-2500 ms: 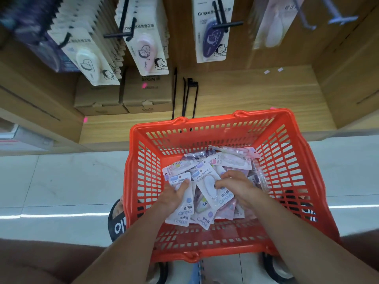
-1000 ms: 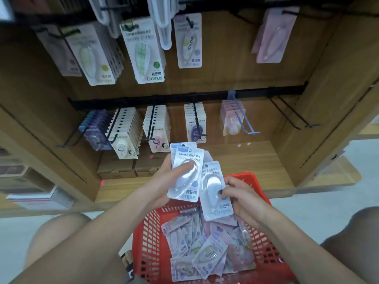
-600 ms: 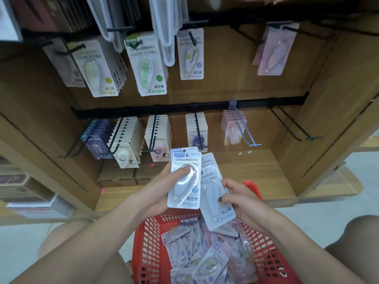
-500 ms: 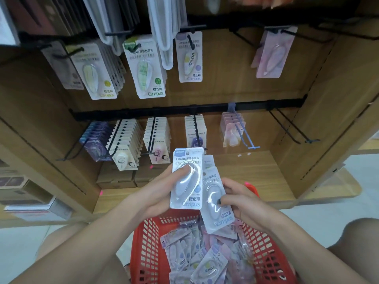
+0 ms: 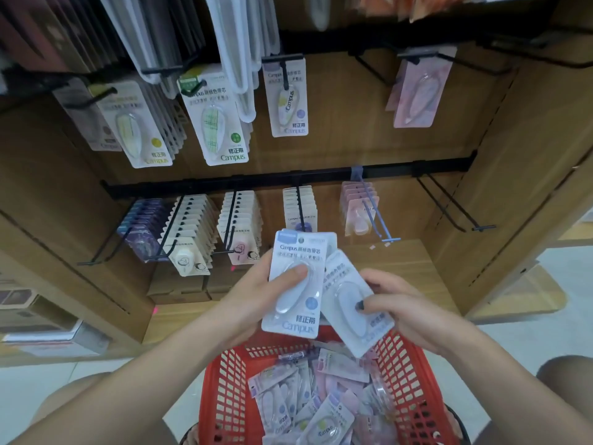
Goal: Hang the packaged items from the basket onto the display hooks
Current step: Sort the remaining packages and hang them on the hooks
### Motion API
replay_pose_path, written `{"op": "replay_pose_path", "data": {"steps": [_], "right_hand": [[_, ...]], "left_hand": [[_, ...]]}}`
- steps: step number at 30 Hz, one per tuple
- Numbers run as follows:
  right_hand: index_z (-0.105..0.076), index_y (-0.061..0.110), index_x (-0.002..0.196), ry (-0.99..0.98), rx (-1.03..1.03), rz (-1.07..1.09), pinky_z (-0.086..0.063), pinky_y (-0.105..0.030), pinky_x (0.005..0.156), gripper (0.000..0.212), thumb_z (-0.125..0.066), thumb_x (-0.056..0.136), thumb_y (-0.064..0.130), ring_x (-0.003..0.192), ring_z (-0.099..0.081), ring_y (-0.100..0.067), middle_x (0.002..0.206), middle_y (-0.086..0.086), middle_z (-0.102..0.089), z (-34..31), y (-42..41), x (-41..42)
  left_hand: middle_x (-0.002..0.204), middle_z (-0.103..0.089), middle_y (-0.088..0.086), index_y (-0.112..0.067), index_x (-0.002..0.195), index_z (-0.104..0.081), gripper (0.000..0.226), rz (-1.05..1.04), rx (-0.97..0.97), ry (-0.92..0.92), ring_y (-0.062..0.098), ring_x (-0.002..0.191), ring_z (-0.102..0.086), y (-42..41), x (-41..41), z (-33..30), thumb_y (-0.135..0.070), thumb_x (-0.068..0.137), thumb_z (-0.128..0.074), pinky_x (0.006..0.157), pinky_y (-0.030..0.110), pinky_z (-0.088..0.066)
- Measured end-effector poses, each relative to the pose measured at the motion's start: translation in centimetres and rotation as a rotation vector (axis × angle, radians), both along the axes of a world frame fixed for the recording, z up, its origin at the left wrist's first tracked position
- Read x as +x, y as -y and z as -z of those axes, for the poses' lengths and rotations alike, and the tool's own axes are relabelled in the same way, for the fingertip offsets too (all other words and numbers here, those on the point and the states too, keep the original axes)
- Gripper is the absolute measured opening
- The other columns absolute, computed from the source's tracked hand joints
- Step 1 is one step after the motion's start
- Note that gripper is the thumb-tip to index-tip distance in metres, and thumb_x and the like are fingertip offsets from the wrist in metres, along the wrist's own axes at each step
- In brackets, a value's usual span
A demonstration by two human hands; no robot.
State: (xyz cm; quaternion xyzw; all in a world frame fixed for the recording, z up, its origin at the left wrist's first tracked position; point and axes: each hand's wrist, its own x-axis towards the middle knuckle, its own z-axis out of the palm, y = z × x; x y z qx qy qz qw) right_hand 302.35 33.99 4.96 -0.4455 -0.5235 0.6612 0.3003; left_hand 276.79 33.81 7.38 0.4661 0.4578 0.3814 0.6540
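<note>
My left hand [image 5: 256,293] grips a small stack of white-blue correction tape packs [image 5: 296,303], thumb pressed on the front blister. My right hand [image 5: 404,309] holds a second similar pack [image 5: 349,319], tilted and overlapping the stack's right edge. Both are raised above the red basket [image 5: 224,396], which holds several more packs [image 5: 321,409]. Behind stand two rows of black display hooks [image 5: 298,200] with hanging packs. An empty black hook [image 5: 462,210] juts out at the lower right.
A blue hook [image 5: 377,224] carries pink packs on the lower rail. Cardboard boxes [image 5: 176,285] sit on the wooden shelf under the hooks. Wooden side panels [image 5: 529,175] close in the bay. My knees flank the basket on the tiled floor.
Both hands lifted packs out of the basket and brought them up before the lower hooks. In the last half second the right pack tilted further behind the left stack.
</note>
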Motion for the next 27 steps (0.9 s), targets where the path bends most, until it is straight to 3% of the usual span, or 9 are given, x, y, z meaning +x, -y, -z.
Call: {"op": "replay_pose_path", "data": {"steps": [4, 7, 11, 15, 20, 24, 27], "right_hand": [[-0.069, 0.009, 0.104, 0.052, 0.167, 0.128, -0.045, -0.047, 0.089, 0.027, -0.064, 0.077, 0.014, 0.112, -0.064, -0.041, 0.116, -0.015, -0.071, -3.1, -2.3, 0.7], [-0.067, 0.008, 0.11, 0.008, 0.251, 0.257, -0.05, -0.045, 0.084, 0.026, -0.062, 0.085, 0.006, 0.107, -0.069, -0.036, 0.112, -0.01, -0.075, -6.1, -3.9, 1.6], [-0.062, 0.004, 0.122, -0.164, 0.332, 0.4, -0.052, -0.058, 0.078, 0.029, -0.051, 0.097, -0.007, 0.107, -0.07, -0.047, 0.112, -0.013, -0.074, -10.0, -5.4, 2.2], [-0.06, 0.006, 0.132, -0.268, 0.375, 0.409, -0.059, -0.042, 0.081, 0.034, -0.051, 0.1, -0.003, 0.112, -0.072, -0.03, 0.124, -0.01, -0.073, -12.3, -6.8, 1.3], [-0.061, 0.004, 0.134, -0.266, 0.355, 0.496, -0.06, -0.04, 0.078, 0.033, -0.054, 0.102, 0.002, 0.11, -0.073, -0.03, 0.128, -0.016, -0.071, -12.5, -7.5, 0.4], [-0.067, 0.006, 0.119, -0.176, 0.429, 0.635, -0.061, -0.048, 0.084, 0.02, -0.061, 0.101, 0.009, 0.102, -0.075, -0.028, 0.108, -0.007, -0.078, -12.4, -7.1, -0.1], [-0.069, 0.011, 0.113, -0.08, 0.456, 0.696, -0.061, -0.041, 0.079, 0.016, -0.067, 0.099, 0.019, 0.093, -0.077, -0.019, 0.098, 0.003, -0.079, -12.5, -7.4, -0.6]], "left_hand": [[0.128, -0.074, -0.002, -0.024, 0.139, -0.056, 0.048, -0.074, 0.192, -0.055, 0.021, 0.116, -0.073, -3.0, 1.2, -2.9, -0.038, 0.093, -0.062, 0.089, 0.046, -0.063], [0.132, -0.072, -0.001, -0.022, 0.142, -0.055, 0.04, -0.148, 0.247, -0.023, 0.021, 0.121, -0.07, -5.3, 1.8, -4.4, -0.032, 0.103, -0.058, 0.093, 0.05, -0.061], [0.133, -0.071, -0.001, -0.022, 0.145, -0.052, 0.04, -0.189, 0.278, -0.015, 0.02, 0.119, -0.071, -7.1, 2.1, -5.0, -0.03, 0.106, -0.057, 0.091, 0.047, -0.063], [0.132, -0.071, -0.006, -0.026, 0.141, -0.053, 0.04, -0.201, 0.308, -0.084, 0.014, 0.118, -0.071, -7.9, 3.2, -4.8, -0.035, 0.103, -0.062, 0.102, 0.049, -0.057], [0.127, -0.073, -0.01, -0.026, 0.139, -0.055, 0.034, -0.159, 0.33, -0.112, 0.01, 0.116, -0.071, -8.3, 4.0, -4.8, -0.032, 0.106, -0.06, 0.091, 0.032, -0.058], [0.131, -0.072, -0.002, -0.025, 0.14, -0.054, 0.04, -0.171, 0.311, -0.115, 0.023, 0.119, -0.071, -9.0, 3.6, -4.7, -0.035, 0.103, -0.066, 0.1, 0.053, -0.057], [0.127, -0.074, -0.006, -0.026, 0.137, -0.056, 0.034, -0.2, 0.294, -0.102, 0.018, 0.115, -0.073, -9.5, 3.4, -4.6, -0.031, 0.104, -0.064, 0.099, 0.05, -0.059]]}}
